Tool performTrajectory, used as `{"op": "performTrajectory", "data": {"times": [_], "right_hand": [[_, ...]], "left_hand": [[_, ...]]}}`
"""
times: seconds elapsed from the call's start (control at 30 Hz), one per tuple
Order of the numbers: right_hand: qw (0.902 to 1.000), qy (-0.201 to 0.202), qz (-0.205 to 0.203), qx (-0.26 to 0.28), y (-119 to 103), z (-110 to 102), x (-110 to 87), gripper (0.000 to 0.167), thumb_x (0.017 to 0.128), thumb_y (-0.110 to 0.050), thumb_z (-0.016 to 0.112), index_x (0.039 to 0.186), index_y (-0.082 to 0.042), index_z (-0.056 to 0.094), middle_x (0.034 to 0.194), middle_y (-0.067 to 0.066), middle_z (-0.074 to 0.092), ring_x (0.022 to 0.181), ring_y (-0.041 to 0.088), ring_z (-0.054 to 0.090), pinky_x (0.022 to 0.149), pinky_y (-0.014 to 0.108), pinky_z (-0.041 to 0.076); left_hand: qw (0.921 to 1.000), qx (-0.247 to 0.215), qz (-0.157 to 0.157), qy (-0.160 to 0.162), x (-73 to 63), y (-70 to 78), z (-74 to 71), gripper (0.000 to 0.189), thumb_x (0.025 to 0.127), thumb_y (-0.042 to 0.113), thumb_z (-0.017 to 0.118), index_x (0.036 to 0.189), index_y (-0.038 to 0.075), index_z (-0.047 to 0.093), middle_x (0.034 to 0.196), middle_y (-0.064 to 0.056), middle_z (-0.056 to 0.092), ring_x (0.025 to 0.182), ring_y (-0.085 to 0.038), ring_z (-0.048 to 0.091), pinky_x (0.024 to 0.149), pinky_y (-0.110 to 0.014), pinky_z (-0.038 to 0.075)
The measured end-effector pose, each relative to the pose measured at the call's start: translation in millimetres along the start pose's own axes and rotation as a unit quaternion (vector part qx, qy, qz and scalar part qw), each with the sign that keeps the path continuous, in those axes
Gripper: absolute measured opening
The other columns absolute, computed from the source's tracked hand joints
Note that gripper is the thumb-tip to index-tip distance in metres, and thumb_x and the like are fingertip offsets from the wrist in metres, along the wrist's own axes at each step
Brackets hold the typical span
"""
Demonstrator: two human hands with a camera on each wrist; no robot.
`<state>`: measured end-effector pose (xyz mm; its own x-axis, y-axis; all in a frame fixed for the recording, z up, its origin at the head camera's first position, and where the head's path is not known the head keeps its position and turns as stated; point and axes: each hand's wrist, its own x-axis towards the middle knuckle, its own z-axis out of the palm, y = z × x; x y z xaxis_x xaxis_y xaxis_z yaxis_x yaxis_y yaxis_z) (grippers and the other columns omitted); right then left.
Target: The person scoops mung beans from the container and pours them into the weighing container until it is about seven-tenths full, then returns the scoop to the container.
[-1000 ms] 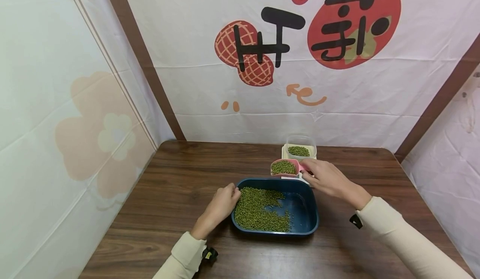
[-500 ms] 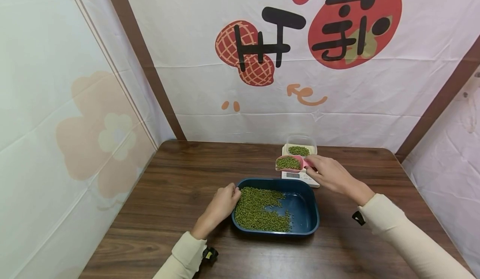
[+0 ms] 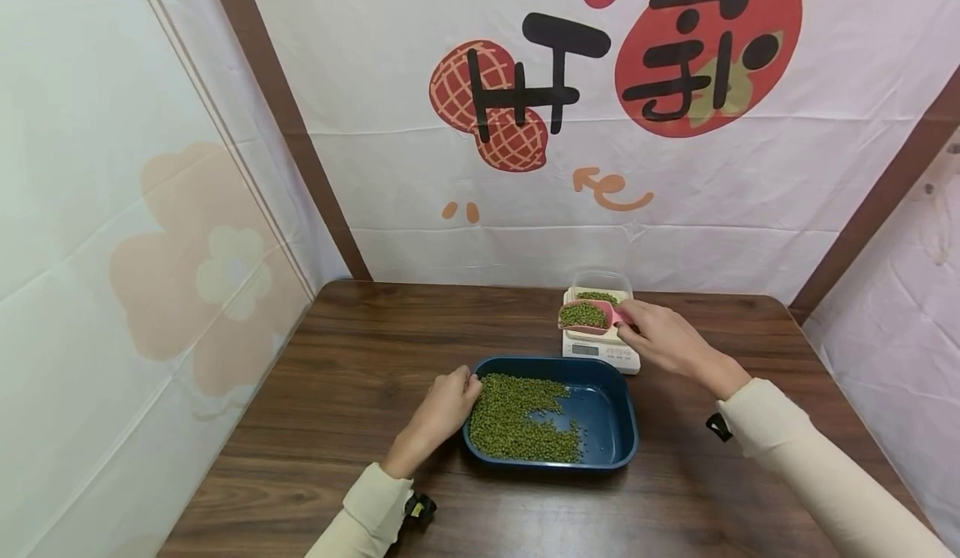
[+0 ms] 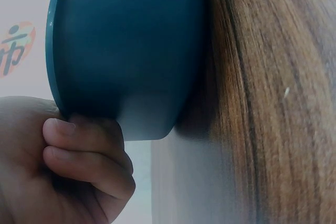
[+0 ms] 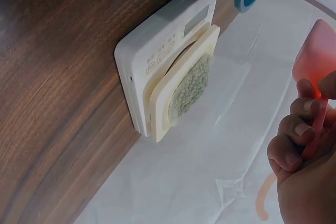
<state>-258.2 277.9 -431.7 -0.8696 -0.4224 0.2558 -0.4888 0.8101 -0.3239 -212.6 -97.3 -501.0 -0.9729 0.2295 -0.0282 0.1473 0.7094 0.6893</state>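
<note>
My right hand (image 3: 663, 337) grips the handle of a pink scoop (image 5: 317, 56) heaped with green mung beans (image 3: 583, 316). In the head view the scoop overlaps a clear plastic container (image 3: 602, 279) with more mung beans in its bottom; the right wrist view has the scoop held well above it. That container stands on a white kitchen scale (image 3: 628, 361). My left hand (image 3: 442, 412) pinches the left rim of a blue basin (image 3: 551, 465), fingers curled at its edge. Mung beans (image 3: 517, 424) cover the basin's left and middle, and its right floor shows bare.
The wooden table (image 3: 360, 408) carries the basin in front and the scale just behind it. A printed cloth (image 3: 375, 166) hangs behind the table's back edge, with more cloth along both sides.
My right hand has carried the loaded scoop back and to the right, from just behind the basin to over the scale, whose display now shows. The left hand and basin stay put.
</note>
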Motion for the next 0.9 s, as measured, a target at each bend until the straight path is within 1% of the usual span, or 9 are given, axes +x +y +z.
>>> {"op": "performTrajectory", "data": {"times": [0.13,0.27,0.4,0.53,0.7,0.77,0.9], "right_hand": [[0.9999,0.000,0.010,-0.007,5.2,-1.3,2.3,0.007,0.106,-0.017,0.057,0.101,-0.013,0.061,0.076,-0.001,0.047,0.065,0.012,0.042,0.062,0.031,0.034],[0.9996,-0.001,0.023,-0.014,8.1,-2.8,2.7,0.009,0.105,-0.017,0.057,0.106,-0.012,0.063,0.077,-0.001,0.049,0.068,0.014,0.046,0.064,0.032,0.037],[0.9992,-0.002,0.035,-0.017,9.9,-6.1,3.3,0.010,0.105,-0.018,0.056,0.106,-0.011,0.063,0.078,0.000,0.050,0.071,0.016,0.049,0.066,0.034,0.038],[0.9990,-0.005,0.042,-0.015,12.5,-9.4,4.5,0.008,0.105,-0.017,0.056,0.101,-0.012,0.061,0.077,0.000,0.049,0.071,0.016,0.048,0.066,0.034,0.038],[0.9988,-0.004,0.047,-0.008,17.5,-10.5,5.6,0.013,0.106,-0.017,0.055,0.093,-0.012,0.058,0.076,0.001,0.047,0.070,0.017,0.048,0.065,0.034,0.038],[0.9989,0.000,0.047,-0.008,19.7,-10.8,6.2,0.013,0.106,-0.017,0.055,0.094,-0.012,0.058,0.076,0.002,0.048,0.071,0.017,0.048,0.066,0.034,0.039],[0.9989,0.002,0.046,-0.008,23.5,-11.8,7.1,0.012,0.106,-0.017,0.055,0.099,-0.010,0.061,0.077,0.002,0.050,0.072,0.018,0.050,0.067,0.035,0.040]], "left_hand": [[1.0000,0.002,-0.001,0.001,0.5,-0.1,-0.3,0.033,0.115,0.021,0.041,0.083,0.012,0.043,0.064,0.003,0.035,0.052,-0.012,0.030,0.051,-0.025,0.029],[1.0000,0.007,0.000,0.004,1.2,-0.7,0.3,0.033,0.115,0.021,0.042,0.083,0.012,0.044,0.064,0.003,0.035,0.052,-0.011,0.030,0.051,-0.025,0.029],[0.9999,0.009,0.002,0.007,0.9,-0.5,0.1,0.033,0.114,0.020,0.043,0.082,0.012,0.044,0.064,0.003,0.035,0.052,-0.011,0.030,0.051,-0.025,0.029],[0.9999,0.009,-0.003,0.007,0.7,0.4,-0.2,0.033,0.114,0.021,0.043,0.082,0.012,0.045,0.064,0.003,0.035,0.053,-0.011,0.031,0.052,-0.025,0.029],[0.9999,0.014,-0.005,0.008,0.5,1.1,-0.5,0.032,0.114,0.021,0.044,0.083,0.012,0.046,0.064,0.004,0.036,0.053,-0.011,0.032,0.052,-0.025,0.029],[0.9999,0.015,-0.005,0.007,0.5,0.9,-0.6,0.032,0.114,0.021,0.044,0.083,0.012,0.046,0.064,0.003,0.036,0.053,-0.011,0.032,0.052,-0.025,0.029],[0.9999,0.014,-0.007,0.006,0.1,0.3,-0.7,0.033,0.114,0.021,0.043,0.083,0.012,0.045,0.064,0.003,0.036,0.053,-0.011,0.032,0.052,-0.025,0.029]]}}
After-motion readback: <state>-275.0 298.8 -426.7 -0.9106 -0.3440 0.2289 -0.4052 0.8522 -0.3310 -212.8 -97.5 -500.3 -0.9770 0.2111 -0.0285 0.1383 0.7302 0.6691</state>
